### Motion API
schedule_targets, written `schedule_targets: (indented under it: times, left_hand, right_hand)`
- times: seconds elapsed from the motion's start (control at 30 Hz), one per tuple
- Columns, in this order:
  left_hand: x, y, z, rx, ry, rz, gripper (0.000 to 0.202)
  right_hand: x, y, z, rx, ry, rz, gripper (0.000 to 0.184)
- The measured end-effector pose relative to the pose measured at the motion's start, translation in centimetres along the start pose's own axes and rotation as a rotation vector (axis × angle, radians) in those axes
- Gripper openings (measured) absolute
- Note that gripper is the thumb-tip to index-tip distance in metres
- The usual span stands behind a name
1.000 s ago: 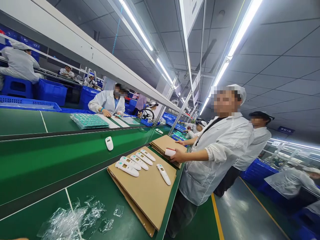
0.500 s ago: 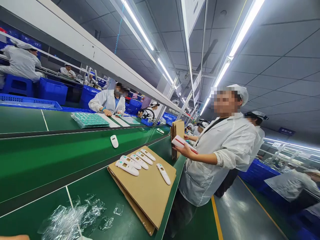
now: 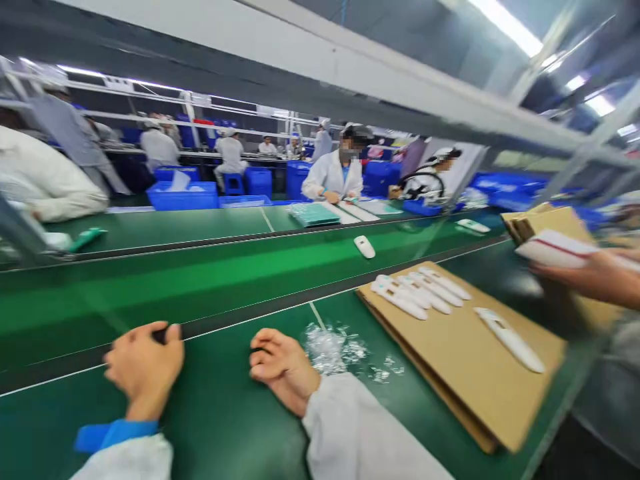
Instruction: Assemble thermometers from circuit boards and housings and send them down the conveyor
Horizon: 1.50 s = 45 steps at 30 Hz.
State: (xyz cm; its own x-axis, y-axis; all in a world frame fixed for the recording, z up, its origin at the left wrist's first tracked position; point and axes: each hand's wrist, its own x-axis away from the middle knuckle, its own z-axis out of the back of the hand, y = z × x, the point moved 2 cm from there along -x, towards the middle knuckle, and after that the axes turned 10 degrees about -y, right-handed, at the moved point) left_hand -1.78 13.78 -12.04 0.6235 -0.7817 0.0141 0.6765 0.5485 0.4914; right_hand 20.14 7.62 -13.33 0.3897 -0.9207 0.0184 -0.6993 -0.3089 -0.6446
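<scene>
My left hand (image 3: 144,365) rests on the green table near the black strip along the belt, fingers curled around a small dark thing I cannot make out. My right hand (image 3: 283,365) lies beside it with fingers curled in, also touching something small and dark. Crumpled clear plastic bags (image 3: 336,347) lie just right of my right hand. Farther right, a stack of cardboard sheets (image 3: 465,360) carries several white handheld devices (image 3: 420,293) and one more apart from them (image 3: 509,339).
A single white device (image 3: 365,247) rides the green conveyor belt (image 3: 200,280). At the right edge a co-worker's hand (image 3: 590,277) holds white cards next to upright cardboard (image 3: 545,223). Other people in white coats sit across the line by blue crates (image 3: 183,195).
The view has swung left and down, bringing both my hands into sight on the table. The co-worker has slid to the right edge. The white device has travelled along the belt.
</scene>
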Motion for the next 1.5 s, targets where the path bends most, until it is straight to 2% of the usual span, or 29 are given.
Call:
schedule_targets:
  times: [0.13, 0.3, 0.5, 0.8, 1.07, 1.2, 1.5]
  left_hand:
    - [0.1, -0.5, -0.1, 0.025, 0.056, -0.124, 0.036]
    - [0.9, -0.3, -0.7, 0.033, 0.1, -0.134, 0.026]
    - [0.9, -0.7, -0.6, -0.025, 0.13, -0.138, 0.022]
    - [1.0, -0.1, -0.1, 0.03, 0.074, -0.134, 0.029]
    - [0.3, -0.4, -0.5, 0.047, 0.063, -0.112, 0.034]
    - [0.6, -0.3, -0.4, 0.05, 0.063, -0.116, 0.034]
    - [0.8, -0.3, -0.3, 0.049, 0.061, -0.122, 0.031]
  right_hand:
    - [0.2, -0.7, 0.8, -0.034, -0.047, 0.002, 0.046]
    - [0.3, -0.4, 1.2, -0.023, -0.061, -0.069, 0.047]
    - [0.6, -0.3, 1.6, 0.023, -0.041, -0.074, 0.051]
    - [0.5, -0.8, 0.6, -0.014, -0.043, -0.034, 0.046]
    - [0.3, -0.8, 0.5, 0.007, -0.072, -0.057, 0.047]
    - [0.4, -0.8, 0.5, 0.035, -0.044, -0.066, 0.051]
    - [0.5, -0.6, 0.6, 0.035, -0.02, -0.059, 0.046]
